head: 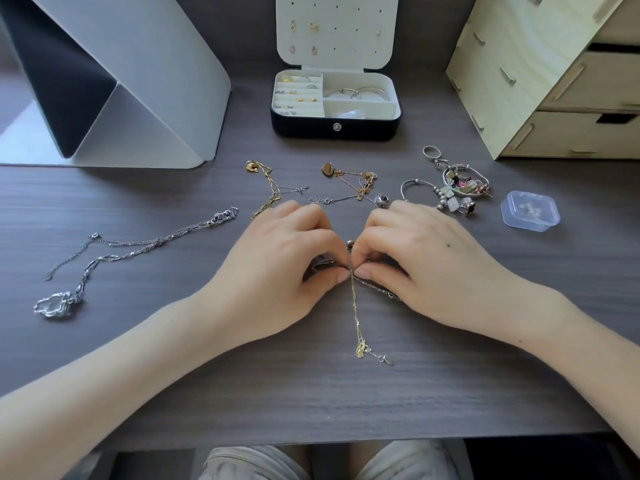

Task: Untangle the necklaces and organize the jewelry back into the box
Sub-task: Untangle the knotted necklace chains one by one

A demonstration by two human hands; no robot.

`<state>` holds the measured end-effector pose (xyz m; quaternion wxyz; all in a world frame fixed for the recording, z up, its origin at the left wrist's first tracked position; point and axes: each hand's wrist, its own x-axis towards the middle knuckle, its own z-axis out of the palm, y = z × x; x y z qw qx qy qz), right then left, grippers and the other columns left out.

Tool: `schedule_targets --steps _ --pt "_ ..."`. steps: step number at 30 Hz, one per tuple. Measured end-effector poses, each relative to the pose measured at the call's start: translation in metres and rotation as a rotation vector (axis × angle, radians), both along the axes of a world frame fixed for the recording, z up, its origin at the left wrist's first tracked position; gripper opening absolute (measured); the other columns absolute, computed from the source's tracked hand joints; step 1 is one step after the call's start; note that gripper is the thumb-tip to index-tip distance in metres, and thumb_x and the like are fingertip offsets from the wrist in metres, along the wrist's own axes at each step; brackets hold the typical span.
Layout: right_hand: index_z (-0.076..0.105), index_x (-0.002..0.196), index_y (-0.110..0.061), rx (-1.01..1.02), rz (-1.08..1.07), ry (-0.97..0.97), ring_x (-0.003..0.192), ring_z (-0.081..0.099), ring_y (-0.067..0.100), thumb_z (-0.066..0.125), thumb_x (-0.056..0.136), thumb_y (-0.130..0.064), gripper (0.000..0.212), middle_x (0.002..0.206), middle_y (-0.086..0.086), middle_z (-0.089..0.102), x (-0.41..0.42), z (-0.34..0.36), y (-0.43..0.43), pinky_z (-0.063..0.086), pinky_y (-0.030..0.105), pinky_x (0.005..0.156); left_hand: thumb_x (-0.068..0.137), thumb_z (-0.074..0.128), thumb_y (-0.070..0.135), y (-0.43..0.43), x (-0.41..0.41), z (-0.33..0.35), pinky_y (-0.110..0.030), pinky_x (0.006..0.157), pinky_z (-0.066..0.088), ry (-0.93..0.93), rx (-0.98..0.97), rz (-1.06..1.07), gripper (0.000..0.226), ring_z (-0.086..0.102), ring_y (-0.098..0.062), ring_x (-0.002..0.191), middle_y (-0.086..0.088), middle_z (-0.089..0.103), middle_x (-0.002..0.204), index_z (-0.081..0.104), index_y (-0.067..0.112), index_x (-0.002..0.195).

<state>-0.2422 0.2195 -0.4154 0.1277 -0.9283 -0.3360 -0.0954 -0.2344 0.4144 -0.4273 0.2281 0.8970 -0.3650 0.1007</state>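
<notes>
Both hands at desk centre, fingertips meeting over a tangle. Left hand (277, 268) and right hand (426, 265) each pinch at a knot of chains; the knot itself is mostly hidden under the fingers, so which strand each hand holds can't be told. A thin gold chain (356, 317) trails from the pinch toward the desk's near edge, ending in a small gold charm w/ a silver clasp piece beside it. A dark silver chain (381, 291) runs out under the right hand, partly covered.

Jewelry box (335, 105) stands open at the back, lid upright w/ earrings pinned on it; ring rolls at left, bangles in upper right compartment. Lower right compartment contents unclear.

On the desk (138, 358): silver necklaces (104, 258) at left, lying separately w/ an irregular pendant; gold link chain (268, 192) and rose-gold heart chain (349, 178) beyond the hands; charm bracelet pile (457, 188) at right, pieces too small to sort out. Clear plastic case (530, 210) further right, contents indistinct. Wooden drawer unit (540, 81) cut off at right edge.
</notes>
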Motion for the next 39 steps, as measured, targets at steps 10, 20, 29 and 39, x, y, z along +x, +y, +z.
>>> schedule_targets --steps 10,20,29,39 --pt "0.055 0.072 -0.021 -0.064 0.024 0.023 0.067 0.032 0.011 0.038 0.084 -0.03 0.023 0.072 -0.006 0.054 -0.007 0.001 -0.021 0.024 0.03 0.061 0.084 0.047 0.04 0.009 0.008 0.004 -0.021 0.063 0.027 0.01 0.111 -0.132 0.025 0.029 -0.006 0.072 0.007 0.054 0.075 0.066 0.026 0.075" --pt "0.058 0.079 -0.023 -0.043 0.002 -0.006 0.071 0.041 0.014 0.04 0.081 -0.032 0.02 0.077 -0.011 0.049 -0.013 0.006 -0.039 0.032 0.03 0.064 0.081 0.048 0.046 0.032 0.003 0.021 -0.015 0.063 0.028 -0.003 0.149 -0.098 0.024 0.032 -0.008 0.073 0.014 0.046 0.08 0.067 0.032 0.077" --pt "0.062 0.075 -0.021 -0.029 0.008 -0.05 0.067 0.046 0.02 0.042 0.08 -0.036 0.025 0.072 -0.006 0.055 -0.013 0.0 -0.016 0.025 0.03 0.062 0.083 0.046 0.036 -0.008 -0.015 0.004 -0.023 0.066 0.031 -0.016 0.078 -0.041 0.026 0.047 -0.019 0.074 0.002 0.053 0.081 0.067 0.02 0.083" --pt "0.053 0.076 -0.019 0.003 -0.033 -0.036 0.071 0.03 0.01 0.036 0.085 -0.031 0.022 0.075 -0.01 0.044 -0.017 -0.001 -0.037 0.02 0.025 0.063 0.089 0.039 0.028 -0.001 -0.015 0.002 -0.036 0.061 0.042 -0.104 0.169 -0.085 0.026 0.047 -0.023 0.069 0.002 0.054 0.075 0.06 0.019 0.076"
